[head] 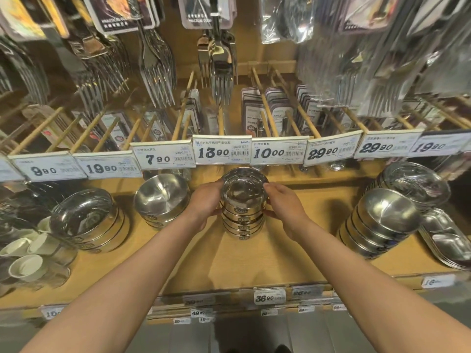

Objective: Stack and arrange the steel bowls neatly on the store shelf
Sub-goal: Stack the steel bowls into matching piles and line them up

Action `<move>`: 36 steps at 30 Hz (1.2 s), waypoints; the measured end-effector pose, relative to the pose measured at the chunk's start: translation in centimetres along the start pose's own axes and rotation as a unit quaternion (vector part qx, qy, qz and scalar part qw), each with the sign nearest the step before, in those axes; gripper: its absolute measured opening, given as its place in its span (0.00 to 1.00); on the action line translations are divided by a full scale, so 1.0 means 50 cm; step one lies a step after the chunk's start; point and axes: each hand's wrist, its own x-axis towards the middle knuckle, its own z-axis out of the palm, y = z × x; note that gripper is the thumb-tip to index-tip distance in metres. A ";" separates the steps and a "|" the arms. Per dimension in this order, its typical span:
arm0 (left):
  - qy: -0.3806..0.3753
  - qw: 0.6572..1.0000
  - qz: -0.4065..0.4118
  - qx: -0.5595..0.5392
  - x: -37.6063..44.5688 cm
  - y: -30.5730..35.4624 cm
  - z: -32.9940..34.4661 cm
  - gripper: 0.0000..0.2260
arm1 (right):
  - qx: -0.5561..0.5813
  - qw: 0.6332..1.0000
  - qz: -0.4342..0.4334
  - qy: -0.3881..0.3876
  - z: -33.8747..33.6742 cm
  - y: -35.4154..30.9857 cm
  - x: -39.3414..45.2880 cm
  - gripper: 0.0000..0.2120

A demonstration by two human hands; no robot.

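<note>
Both hands are gripping the central stack of steel bowls (pixel 243 212) from opposite sides. The left hand (pixel 204 203) is curling its fingers round the stack's left flank, thumb lying near the rim of the top bowl, and the right hand (pixel 286 203) is mirroring it on the right flank, fingers wrapping behind and thumb reaching toward the front. That stack is standing upright near the middle of the wooden shelf (pixel 254 261), closer to the back edge than to the front edge, with another bowl (pixel 244 174) sitting directly behind it against the back.

To the left, a shorter stack of bowls (pixel 161 200) is sitting close to the back edge, its top bowl tilting toward the camera. Further left, a wider stack of bowls (pixel 86 220) is leaning the same way, and white cups (pixel 24 258) are crowding the left end of the shelf. Toward the right end, a tall leaning stack of bowls (pixel 382 222) is resting in front of a second stack of shallow dishes (pixel 415 183), with divided steel trays (pixel 446 240) lying at the right edge.

Price tags (pixel 221 150) are running in a row along the rail above the shelf's back edge, and packaged forks (pixel 219 72) are hanging overhead. More price labels (pixel 269 296) are lining the shelf's front edge.
</note>
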 end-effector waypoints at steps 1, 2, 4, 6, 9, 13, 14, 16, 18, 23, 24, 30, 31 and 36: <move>0.002 1.000 0.000 0.001 0.002 0.001 -0.002 0.12 | 0.001 1.000 0.001 0.002 0.002 0.000 0.000 0.11; 0.004 1.000 0.001 0.001 0.004 0.002 -0.004 0.12 | 0.001 1.000 0.002 0.004 0.005 0.000 0.000 0.10; 0.007 1.000 0.001 -0.002 0.006 0.005 -0.006 0.11 | -0.002 1.000 0.002 0.005 0.009 0.001 0.000 0.08; -0.001 1.000 0.003 -0.003 0.007 0.006 -0.007 0.09 | 0.004 1.000 0.011 0.006 0.010 0.004 -0.001 0.09; -0.020 1.000 -0.004 0.003 0.003 0.007 -0.006 0.11 | 0.013 0.999 0.030 0.011 0.009 0.011 -0.003 0.13; -0.029 0.999 -0.013 0.004 0.001 0.005 -0.005 0.17 | 0.013 0.999 0.038 0.011 0.006 0.016 -0.002 0.16; -0.027 1.000 -0.014 0.006 0.004 0.003 -0.006 0.18 | 0.013 0.999 0.042 0.009 0.006 0.016 -0.001 0.16; -0.029 1.000 -0.010 0.007 0.010 -0.004 -0.009 0.18 | 0.015 0.999 0.048 0.002 0.004 0.014 -0.001 0.16; -0.029 1.000 -0.009 -0.002 0.014 -0.011 -0.011 0.16 | 0.020 0.998 0.051 -0.006 0.001 0.011 -0.003 0.14; 0.020 0.999 0.015 -0.035 -0.013 -0.023 -0.023 0.08 | 0.024 0.999 0.047 0.006 -0.033 0.003 -0.028 0.09; 0.042 0.998 0.028 -0.045 -0.024 -0.031 -0.025 0.08 | 0.027 0.999 0.042 0.013 -0.045 0.006 -0.040 0.09; 0.088 0.988 0.124 -0.018 -0.115 -0.040 0.022 0.08 | 0.086 0.993 0.050 0.059 -0.137 0.050 -0.141 0.06; 0.069 0.988 0.139 -0.006 -0.130 -0.033 0.040 0.08 | 0.098 0.991 0.058 0.071 -0.154 0.059 -0.159 0.06; -0.068 0.992 0.106 -0.005 -0.146 -0.017 0.177 0.07 | 0.128 0.978 0.082 0.140 -0.255 0.106 -0.240 0.07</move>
